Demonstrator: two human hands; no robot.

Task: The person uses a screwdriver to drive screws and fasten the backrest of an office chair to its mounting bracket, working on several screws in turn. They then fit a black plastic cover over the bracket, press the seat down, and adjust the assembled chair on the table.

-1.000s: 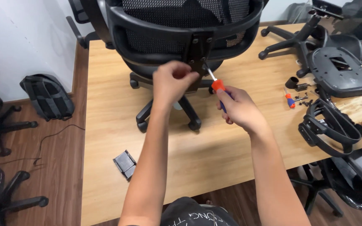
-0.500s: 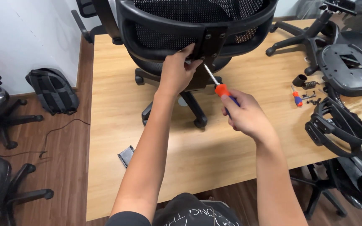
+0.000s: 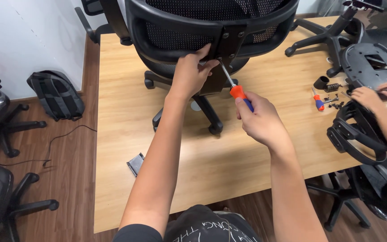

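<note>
A black mesh office chair [image 3: 171, 31] stands on the wooden table [image 3: 265, 148] in front of me. My left hand [image 3: 189, 74] presses against the black bracket [image 3: 229, 40] at the back of the chair, fingers curled on its lower edge. My right hand [image 3: 258, 118] grips an orange and blue screwdriver [image 3: 234, 89]. The screwdriver's metal tip reaches up to a screw near the bracket's bottom.
A second small screwdriver [image 3: 317, 101] and loose screws [image 3: 334, 101] lie at the table's right. Another person's hands [image 3: 372, 96] work on black chair parts [image 3: 368, 62] there. A backpack [image 3: 57, 94] and office chairs [image 3: 1, 179] stand on the floor at left. A small dark object [image 3: 135, 164] overhangs the table's left edge.
My left hand rose from in front of the chair base to the bracket. My right hand brought the screwdriver tip up to the bracket's screw.
</note>
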